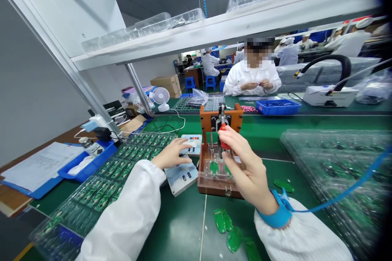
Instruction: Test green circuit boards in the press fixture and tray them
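The red plastic lever handle [224, 140] of an orange-brown wooden press fixture [221, 117] is clamped by the curled fingers [235, 140] of the bare right hand [249, 173]. A blue elastic wrist strap [275, 212] with a thin blue cord is worn on that wrist, above a puffy white sleeve. The left hand [171, 154] is held nearly flat, its fingers slightly apart, beside a white-and-blue card tester with a red digital display [192, 143]; whether the fingertips touch it cannot be told. A second pale card [180, 177] lies just below the palm.

A green circuit board [213, 167] is seated on a clear acrylic plate [216, 175] in the fixture's brown base. 3 or more loose green boards [222, 220] lie on a smooth green bench mat [180, 228]. Rows of green boards fill the moulded pockets of 2 clear ribbed plastic trays [134, 159], on the left and right. Further back, a blue plastic bin [278, 107] holds small dark parts, in front of a person in a white coat [252, 75].
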`<control>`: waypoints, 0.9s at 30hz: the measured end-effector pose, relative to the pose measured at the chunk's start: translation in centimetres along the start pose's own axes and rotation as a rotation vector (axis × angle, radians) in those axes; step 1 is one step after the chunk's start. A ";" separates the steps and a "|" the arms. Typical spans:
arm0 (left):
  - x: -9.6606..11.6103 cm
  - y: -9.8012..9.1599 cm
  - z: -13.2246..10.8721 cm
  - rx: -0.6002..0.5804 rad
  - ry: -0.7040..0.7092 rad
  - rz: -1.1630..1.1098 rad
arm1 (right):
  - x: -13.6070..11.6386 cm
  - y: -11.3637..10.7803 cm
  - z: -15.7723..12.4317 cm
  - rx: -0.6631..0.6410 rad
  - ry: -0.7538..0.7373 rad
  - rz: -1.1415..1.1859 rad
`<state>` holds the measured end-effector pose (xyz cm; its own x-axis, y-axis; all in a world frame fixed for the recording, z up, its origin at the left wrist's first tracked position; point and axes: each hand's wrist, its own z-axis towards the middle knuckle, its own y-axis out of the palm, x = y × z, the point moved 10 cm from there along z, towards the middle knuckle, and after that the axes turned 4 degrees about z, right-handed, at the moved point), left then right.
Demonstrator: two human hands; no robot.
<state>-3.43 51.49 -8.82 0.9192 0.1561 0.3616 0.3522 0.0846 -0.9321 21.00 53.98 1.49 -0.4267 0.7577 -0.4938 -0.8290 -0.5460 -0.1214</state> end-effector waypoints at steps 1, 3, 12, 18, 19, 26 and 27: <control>-1.2 1.3 0.5 -0.098 -0.015 0.062 | 0.0 0.0 0.0 0.002 -0.005 -0.004; -2.9 3.8 0.8 -0.267 -0.036 0.192 | -0.1 0.0 -0.1 0.002 -0.014 -0.014; -3.9 6.3 0.6 -0.431 -0.014 0.356 | -0.4 0.0 0.0 0.008 -0.024 -0.024; -4.2 7.0 0.8 -0.482 -0.033 0.348 | -0.3 0.1 -0.1 0.010 -0.023 -0.034; -4.2 7.0 0.8 -0.483 -0.038 0.341 | -0.3 0.1 -0.1 0.012 -0.023 -0.036; -4.9 5.8 0.4 -0.477 -0.046 0.305 | -0.5 0.2 0.0 0.011 -0.039 -0.038; -5.1 5.8 0.3 -0.495 -0.051 0.310 | -0.5 0.2 0.0 0.012 -0.041 -0.042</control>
<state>-6.09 51.44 -16.01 0.9872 0.1482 0.0596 0.1199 -0.4402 -0.8899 21.09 53.48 1.71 -0.4056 0.7940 -0.4528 -0.8507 -0.5091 -0.1308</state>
